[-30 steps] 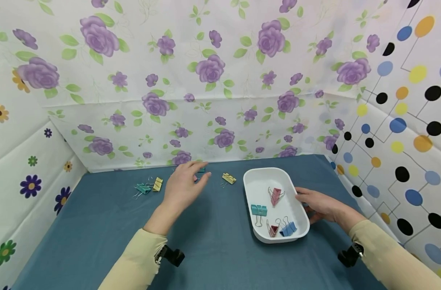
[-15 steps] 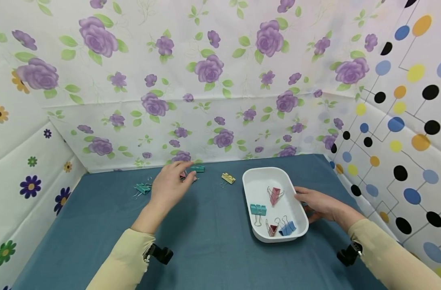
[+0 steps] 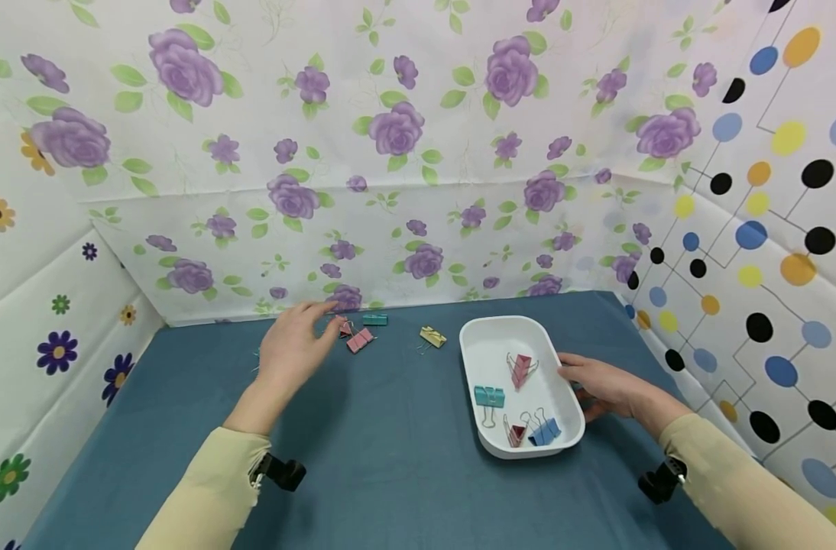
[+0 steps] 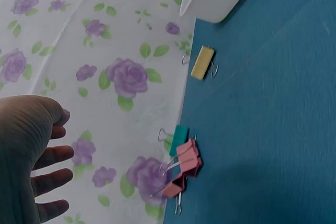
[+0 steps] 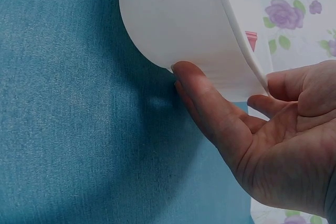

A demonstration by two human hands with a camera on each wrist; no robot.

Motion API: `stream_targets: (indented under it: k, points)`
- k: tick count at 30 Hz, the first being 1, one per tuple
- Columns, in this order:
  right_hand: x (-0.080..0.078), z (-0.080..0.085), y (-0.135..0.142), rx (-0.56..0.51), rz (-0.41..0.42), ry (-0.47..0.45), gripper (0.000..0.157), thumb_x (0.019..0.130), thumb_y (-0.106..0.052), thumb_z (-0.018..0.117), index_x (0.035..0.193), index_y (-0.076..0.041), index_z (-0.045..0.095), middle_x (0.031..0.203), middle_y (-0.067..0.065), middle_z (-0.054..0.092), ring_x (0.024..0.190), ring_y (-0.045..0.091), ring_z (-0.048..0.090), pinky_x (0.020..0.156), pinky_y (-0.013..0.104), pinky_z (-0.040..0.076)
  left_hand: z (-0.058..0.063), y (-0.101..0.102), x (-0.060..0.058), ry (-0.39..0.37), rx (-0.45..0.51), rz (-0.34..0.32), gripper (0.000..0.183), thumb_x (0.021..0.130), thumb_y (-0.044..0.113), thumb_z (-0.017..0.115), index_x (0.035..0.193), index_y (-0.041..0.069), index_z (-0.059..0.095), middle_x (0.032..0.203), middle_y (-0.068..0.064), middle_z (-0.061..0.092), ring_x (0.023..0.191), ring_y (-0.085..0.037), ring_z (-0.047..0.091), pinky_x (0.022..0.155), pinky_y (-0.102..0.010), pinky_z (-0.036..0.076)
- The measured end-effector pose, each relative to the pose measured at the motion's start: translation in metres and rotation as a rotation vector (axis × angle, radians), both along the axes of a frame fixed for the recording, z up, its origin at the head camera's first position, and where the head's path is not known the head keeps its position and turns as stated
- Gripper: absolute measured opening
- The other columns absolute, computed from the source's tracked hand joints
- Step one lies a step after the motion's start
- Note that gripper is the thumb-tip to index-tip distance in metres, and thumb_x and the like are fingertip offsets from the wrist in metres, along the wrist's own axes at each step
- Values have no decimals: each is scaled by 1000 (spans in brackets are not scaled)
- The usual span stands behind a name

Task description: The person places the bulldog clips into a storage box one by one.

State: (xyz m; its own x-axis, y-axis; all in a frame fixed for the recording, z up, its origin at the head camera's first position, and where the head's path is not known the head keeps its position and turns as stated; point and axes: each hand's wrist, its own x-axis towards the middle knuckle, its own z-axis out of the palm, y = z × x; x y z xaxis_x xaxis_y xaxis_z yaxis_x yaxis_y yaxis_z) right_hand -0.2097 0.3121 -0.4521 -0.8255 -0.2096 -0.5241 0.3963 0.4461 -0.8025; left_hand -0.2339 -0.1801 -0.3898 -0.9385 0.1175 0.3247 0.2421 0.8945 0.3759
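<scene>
My left hand [image 3: 290,344] hovers over the far left of the blue cloth, fingers spread and slightly bent, with nothing in it. It hides most of a teal binder clip there; a bit of wire shows at its left. To its right lie a pink binder clip [image 3: 361,340], a red-pink one [image 3: 345,327] and a teal one [image 3: 374,320]. Further right is a yellow binder clip [image 3: 432,336]. My right hand [image 3: 610,388] holds the right side of a white plastic tray [image 3: 468,336], fingertips at its rim and outer wall. Inside are pink, teal, red and blue binder clips.
Blue cloth [image 3: 390,473] covers the table. A flowered sheet [image 3: 418,229] rises along the back edge; a dotted sheet [image 3: 755,305] stands at the right and another flowered one [image 3: 60,382] at the left. Both wrists wear black cameras [image 3: 287,473].
My left hand has moved left, uncovering the pink, red-pink and teal clips and covering the left teal one. The yellow clip beside that has gone from sight. My right hand and the tray stay put.
</scene>
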Motion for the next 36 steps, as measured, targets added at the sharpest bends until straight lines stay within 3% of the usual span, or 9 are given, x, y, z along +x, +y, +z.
stream_targets:
  k: [11, 18, 36]
  points:
    - [1, 2, 0, 4, 9, 4, 66, 111, -35, 44, 165, -12, 14, 147, 25, 44, 118, 41, 59, 74, 51, 60, 8, -28, -1, -20, -30, 63, 41, 105, 33, 58, 142, 14, 63, 140, -17, 59, 123, -45, 54, 85, -62, 50]
    - [0, 3, 0, 11, 11, 3, 66, 111, -35, 44, 165, -12, 14, 146, 25, 44, 116, 39, 60, 73, 50, 60, 10, -44, -1, -59, -42, 88, 43, 106, 33, 55, 144, 12, 60, 145, -20, 54, 131, -48, 46, 90, -66, 47]
    - [1, 0, 0, 4, 0, 6, 65, 111, -34, 45, 165, -14, 15, 143, 23, 48, 114, 37, 62, 73, 50, 61, -2, -89, -6, -179, -55, 195, 48, 107, 35, 51, 147, 9, 56, 147, -25, 49, 131, -53, 44, 89, -70, 45]
